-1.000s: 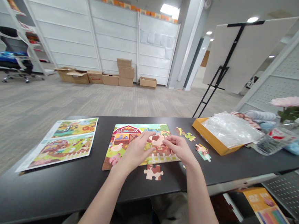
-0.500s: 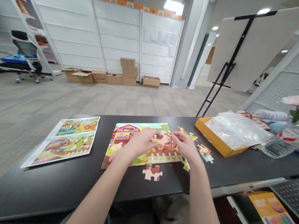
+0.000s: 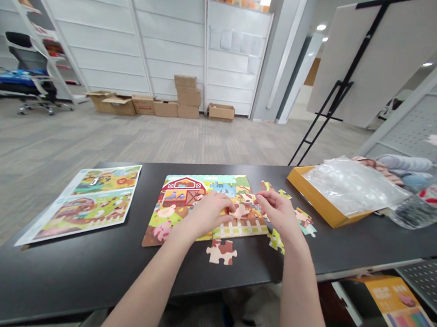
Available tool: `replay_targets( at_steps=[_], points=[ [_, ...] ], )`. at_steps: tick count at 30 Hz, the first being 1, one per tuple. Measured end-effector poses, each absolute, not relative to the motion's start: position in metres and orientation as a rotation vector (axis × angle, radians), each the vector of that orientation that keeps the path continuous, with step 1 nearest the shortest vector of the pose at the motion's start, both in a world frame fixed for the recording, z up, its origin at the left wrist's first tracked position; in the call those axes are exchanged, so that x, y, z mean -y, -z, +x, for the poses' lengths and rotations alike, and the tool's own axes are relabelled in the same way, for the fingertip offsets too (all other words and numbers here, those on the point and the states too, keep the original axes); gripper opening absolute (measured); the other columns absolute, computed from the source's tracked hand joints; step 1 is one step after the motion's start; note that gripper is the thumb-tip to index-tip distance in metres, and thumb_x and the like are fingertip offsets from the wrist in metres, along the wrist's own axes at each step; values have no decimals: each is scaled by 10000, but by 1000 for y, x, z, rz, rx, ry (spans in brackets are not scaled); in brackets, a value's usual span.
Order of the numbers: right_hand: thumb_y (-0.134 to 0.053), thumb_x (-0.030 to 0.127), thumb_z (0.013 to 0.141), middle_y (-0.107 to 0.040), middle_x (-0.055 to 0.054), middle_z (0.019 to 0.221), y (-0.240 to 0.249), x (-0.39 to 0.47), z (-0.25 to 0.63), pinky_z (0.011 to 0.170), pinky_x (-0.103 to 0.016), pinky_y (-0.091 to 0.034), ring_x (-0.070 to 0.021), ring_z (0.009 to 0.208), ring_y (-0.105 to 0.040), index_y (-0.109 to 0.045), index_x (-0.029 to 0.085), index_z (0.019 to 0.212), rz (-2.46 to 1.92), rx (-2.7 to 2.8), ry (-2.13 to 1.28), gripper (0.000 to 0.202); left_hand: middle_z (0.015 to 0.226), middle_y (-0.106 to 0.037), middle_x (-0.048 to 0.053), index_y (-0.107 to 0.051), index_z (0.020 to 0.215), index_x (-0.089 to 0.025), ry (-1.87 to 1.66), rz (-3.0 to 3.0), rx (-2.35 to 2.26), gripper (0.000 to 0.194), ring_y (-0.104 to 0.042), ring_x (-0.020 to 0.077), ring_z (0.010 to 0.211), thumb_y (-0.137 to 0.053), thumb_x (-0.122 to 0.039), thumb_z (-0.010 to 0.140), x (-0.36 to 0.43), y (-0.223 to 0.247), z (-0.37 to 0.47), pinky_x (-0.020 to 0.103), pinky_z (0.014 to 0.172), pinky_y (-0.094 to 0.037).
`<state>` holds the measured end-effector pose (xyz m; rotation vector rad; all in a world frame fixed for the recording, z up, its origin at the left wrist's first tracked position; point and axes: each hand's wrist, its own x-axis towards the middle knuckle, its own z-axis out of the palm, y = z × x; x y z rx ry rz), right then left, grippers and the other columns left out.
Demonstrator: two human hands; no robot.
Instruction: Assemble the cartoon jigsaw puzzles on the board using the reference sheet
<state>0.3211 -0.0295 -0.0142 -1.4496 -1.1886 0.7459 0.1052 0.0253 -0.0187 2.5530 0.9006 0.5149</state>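
Observation:
A farm jigsaw puzzle [image 3: 170, 197] lies on the black table, with a red barn, animals and a white fence. My left hand [image 3: 209, 213] is over its middle, thumb and forefinger at the left edge of a pale pink and brown puzzle piece [image 3: 239, 211], which they appear to grip. To the right, my right hand [image 3: 277, 211] hovers by the puzzle's right edge, fingers bent and slightly apart, nothing visible in them. A loose cow-patterned piece [image 3: 222, 252] sits in front of the puzzle. More loose pieces, including a green one [image 3: 276, 241], surround my right hand.
On the left lies a printed picture sheet [image 3: 86, 206]. At the right are a yellow box tray [image 3: 316, 200] with clear plastic wrapping [image 3: 353, 186], a clear bottle [image 3: 423, 205] and rolled towels [image 3: 403, 163]. An orange package [image 3: 405, 319] sits below the tabletop.
My right hand has drawn away rightward from the piece between my hands. That piece has moved slightly toward me with my left hand, uncovering more of the puzzle's upper part. The view has tilted slightly down.

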Motion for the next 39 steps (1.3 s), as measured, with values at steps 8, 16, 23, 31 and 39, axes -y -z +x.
replay_targets(
  at_steps=[8,16,23,31,39],
  points=[
    [-715,554,745,-762,-93,820,17,30,322,643,-319,-521,-212,707,-682,-703,177,859,-1462,1214,-750,394,1055,-736,61,-738,954,-224,-519,2596,-954,107,-641,249,1059,-653,-276,914,-22,20,105,400,998,-471],
    [-707,533,758,-765,-90,836,23,28,323,654,-318,-510,-213,726,-679,-702,178,860,-1481,1234,-747,370,1166,-717,74,-738,1001,-220,-500,2620,-892,150,-622,256,1131,-607,-273,951,-21,21,106,417,1032,-453],
    [-701,507,769,-761,-87,846,24,28,325,655,-308,-503,-210,752,-678,-710,174,875,-1472,1263,-737,350,1253,-672,70,-642,1207,-263,-510,2650,-748,350,-579,274,1233,-702,-395,888,-7,19,112,431,1065,-436],
    [-689,501,782,-768,-83,879,19,32,323,676,-306,-515,-221,805,-702,-709,186,889,-1429,1276,-791,333,1090,-717,38,-669,1002,-239,-497,2624,-735,322,-636,270,1126,-808,-431,785,-6,20,110,382,995,-458],
    [-686,497,786,-770,-83,874,21,31,324,682,-315,-522,-218,788,-695,-723,181,916,-1452,1293,-790,344,1111,-709,61,-661,997,-230,-462,2704,-713,350,-614,288,1147,-809,-462,782,-5,19,111,420,1010,-441]
  ],
)
